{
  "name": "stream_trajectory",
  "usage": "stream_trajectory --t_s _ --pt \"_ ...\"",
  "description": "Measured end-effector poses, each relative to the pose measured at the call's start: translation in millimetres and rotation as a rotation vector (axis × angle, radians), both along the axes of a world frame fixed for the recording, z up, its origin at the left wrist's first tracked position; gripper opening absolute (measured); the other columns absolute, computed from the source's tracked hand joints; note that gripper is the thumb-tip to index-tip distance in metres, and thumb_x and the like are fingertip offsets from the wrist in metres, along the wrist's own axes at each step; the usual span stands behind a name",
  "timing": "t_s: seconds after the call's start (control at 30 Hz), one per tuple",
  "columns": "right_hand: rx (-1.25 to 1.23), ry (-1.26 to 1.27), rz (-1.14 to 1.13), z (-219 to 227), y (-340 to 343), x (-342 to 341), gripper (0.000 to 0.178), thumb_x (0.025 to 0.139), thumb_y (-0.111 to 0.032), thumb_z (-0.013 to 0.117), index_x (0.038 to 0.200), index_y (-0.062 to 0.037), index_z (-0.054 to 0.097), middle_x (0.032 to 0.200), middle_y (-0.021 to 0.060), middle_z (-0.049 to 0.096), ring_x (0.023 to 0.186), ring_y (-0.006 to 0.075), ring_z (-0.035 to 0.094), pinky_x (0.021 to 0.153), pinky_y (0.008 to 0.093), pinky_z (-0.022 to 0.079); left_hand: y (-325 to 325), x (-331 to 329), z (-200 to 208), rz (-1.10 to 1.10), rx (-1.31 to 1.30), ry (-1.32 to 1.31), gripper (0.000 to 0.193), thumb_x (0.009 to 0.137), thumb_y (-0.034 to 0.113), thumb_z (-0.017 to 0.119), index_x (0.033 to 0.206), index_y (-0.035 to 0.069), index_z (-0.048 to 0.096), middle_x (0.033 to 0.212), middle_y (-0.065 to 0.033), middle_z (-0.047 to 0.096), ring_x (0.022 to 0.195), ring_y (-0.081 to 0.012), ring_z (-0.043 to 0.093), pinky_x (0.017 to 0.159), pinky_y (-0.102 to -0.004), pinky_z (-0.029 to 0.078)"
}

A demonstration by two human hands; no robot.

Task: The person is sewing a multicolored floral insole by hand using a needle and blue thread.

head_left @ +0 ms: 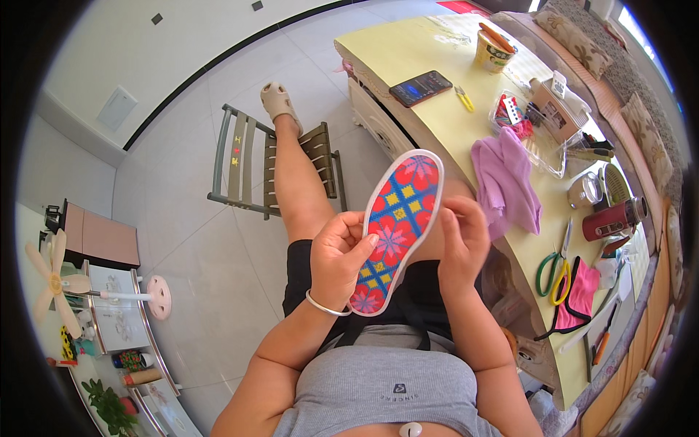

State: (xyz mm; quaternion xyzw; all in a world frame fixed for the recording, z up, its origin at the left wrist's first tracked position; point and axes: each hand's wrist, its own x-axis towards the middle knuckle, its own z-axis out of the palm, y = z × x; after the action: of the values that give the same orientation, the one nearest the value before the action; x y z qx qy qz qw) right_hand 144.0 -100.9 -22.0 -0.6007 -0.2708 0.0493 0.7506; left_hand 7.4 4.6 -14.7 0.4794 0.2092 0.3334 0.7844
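Observation:
An embroidered insole (399, 218) with a white edge is raised over my lap, its face patterned with red, pink, blue and yellow stitches. My left hand (341, 255) grips its left side, thumb lying across the front and the other fingers behind. Close by the insole's right edge is my right hand (464, 237), its fingers curled in toward the thumb. Whatever those fingers pinch, if anything, is too small to make out; they are slightly blurred.
To the right, a yellow-topped table (451, 138) bears a phone (421, 88), yellow snips (464, 99), a lilac cloth (507, 178), scissors (557, 266) and a maroon flask (615, 219). My leg rests on a folding chair (244, 164). A fan (58, 282) stands left.

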Motion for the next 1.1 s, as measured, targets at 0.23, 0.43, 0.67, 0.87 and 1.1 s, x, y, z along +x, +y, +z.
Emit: stream_trajectory --t_s 0.23,0.43,0.67,0.87,1.1 --pt "-0.215 -0.852 0.053 14.8 9.2 -12.6 0.019 0.066 0.001 0.070 0.084 -0.0044 0.068 0.087 0.0084 0.063 0.078 0.0272 0.058 0.067 0.0346 0.048 -12.1 1.4 -11.5 -0.029 0.188 0.116 0.022 0.086 -0.007 0.059 0.109 -0.005 0.057 0.088 -0.0045 0.064 0.076 -0.0063 0.059 0.070 -0.0202 0.049" --pt "0.336 0.441 0.567 56.4 -6.8 -23.9 0.010 0.092 -0.007 0.056 0.099 0.0002 0.055 0.089 0.0104 0.064 0.082 0.0193 0.064 0.073 0.0370 0.057 4.3 5.3 -27.9 0.002 0.121 0.137 0.021 0.086 -0.004 0.061 0.107 -0.006 0.059 0.082 -0.0025 0.063 0.071 -0.0044 0.057 0.066 -0.0190 0.048" --pt "0.593 0.086 -0.132 81.4 -99.4 100.4 0.014 0.095 -0.011 0.055 0.103 0.0006 0.057 0.075 0.0006 0.051 0.064 0.0082 0.044 0.056 0.0242 0.041 21.6 2.6 -23.1 0.150 0.299 0.247 0.021 0.085 -0.004 0.061 0.106 -0.006 0.061 0.079 -0.0032 0.064 0.066 -0.0042 0.057 0.062 -0.0190 0.048" --pt "-0.026 -0.078 -0.108 45.3 -37.9 17.1 0.012 0.090 0.000 0.058 0.101 -0.0014 0.062 0.076 0.0020 0.055 0.069 0.0085 0.051 0.062 0.0225 0.042 -2.7 2.4 -14.9 0.024 0.123 0.161 0.021 0.086 -0.002 0.063 0.106 -0.008 0.060 0.083 -0.0069 0.067 0.070 -0.0075 0.062 0.065 -0.0199 0.050" --pt "-0.327 -0.686 0.094 28.0 -7.1 -16.3 0.015 0.073 0.001 0.067 0.087 -0.0037 0.065 0.071 0.0077 0.060 0.063 0.0243 0.060 0.053 0.0344 0.048 -6.6 -0.8 -1.5 -0.026 0.184 0.142 0.017 0.086 -0.005 0.061 0.104 -0.007 0.060 0.083 -0.0061 0.066 0.072 -0.0068 0.061 0.067 -0.0200 0.050"
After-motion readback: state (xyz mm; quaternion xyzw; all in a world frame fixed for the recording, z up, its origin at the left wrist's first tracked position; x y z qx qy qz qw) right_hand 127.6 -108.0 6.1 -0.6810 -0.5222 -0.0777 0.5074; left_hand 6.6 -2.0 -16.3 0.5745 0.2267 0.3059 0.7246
